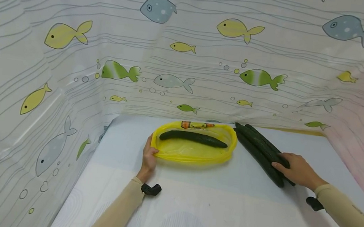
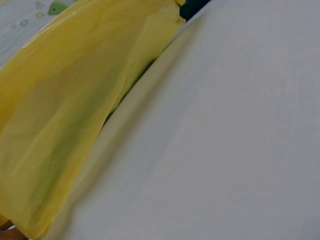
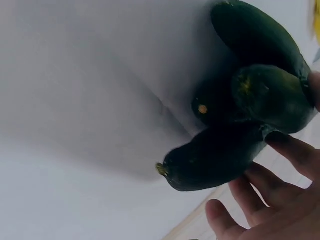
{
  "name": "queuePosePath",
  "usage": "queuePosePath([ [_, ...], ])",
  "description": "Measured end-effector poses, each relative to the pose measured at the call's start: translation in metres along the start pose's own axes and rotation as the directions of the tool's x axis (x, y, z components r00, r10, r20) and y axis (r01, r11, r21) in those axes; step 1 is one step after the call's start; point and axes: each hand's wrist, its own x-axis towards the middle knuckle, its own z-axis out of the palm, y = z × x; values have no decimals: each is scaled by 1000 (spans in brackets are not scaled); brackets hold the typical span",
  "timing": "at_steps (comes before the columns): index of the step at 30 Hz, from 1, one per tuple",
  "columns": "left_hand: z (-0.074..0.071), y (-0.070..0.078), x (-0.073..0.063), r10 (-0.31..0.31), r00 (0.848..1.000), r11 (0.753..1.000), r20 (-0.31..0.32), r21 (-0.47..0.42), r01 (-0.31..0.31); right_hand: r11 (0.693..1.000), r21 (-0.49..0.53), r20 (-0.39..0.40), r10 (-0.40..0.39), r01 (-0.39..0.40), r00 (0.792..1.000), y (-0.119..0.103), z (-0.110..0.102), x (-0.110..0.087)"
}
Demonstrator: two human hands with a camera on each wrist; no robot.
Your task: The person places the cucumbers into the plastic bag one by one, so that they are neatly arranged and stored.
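Observation:
A yellow plastic bag (image 1: 193, 160) lies with its mouth spread wide, and one dark green cucumber (image 1: 194, 137) rests inside it. My left hand (image 1: 149, 159) grips the bag's left edge, thumb over the rim. In the left wrist view the bag's side (image 2: 75, 110) fills the upper left, with a dark shape showing through. Right of the bag, several cucumbers (image 1: 259, 156) lie stacked at a slant. My right hand (image 1: 295, 168) is at their near end. In the right wrist view its thumb and fingers (image 3: 295, 152) hold the top cucumber (image 3: 272, 97), with others beside and below.
A white table (image 1: 197, 207) with faint arch patterns lies under everything. A fish-printed curtain (image 1: 206, 63) hangs behind it and along both sides. An orange-brown marking (image 1: 197, 125) shows at the bag's far rim.

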Motion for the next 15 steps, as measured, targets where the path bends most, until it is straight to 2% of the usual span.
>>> queuePosePath([
  [8, 1, 1, 1, 5, 1000, 1000, 4, -9, -5, 1000, 9, -115, -6, 7, 993, -3, 9, -6],
  [15, 1, 0, 0, -9, 1000, 1000, -10, -6, 9, 1000, 14, -273, -13, 17, 962, -4, 23, -8],
])
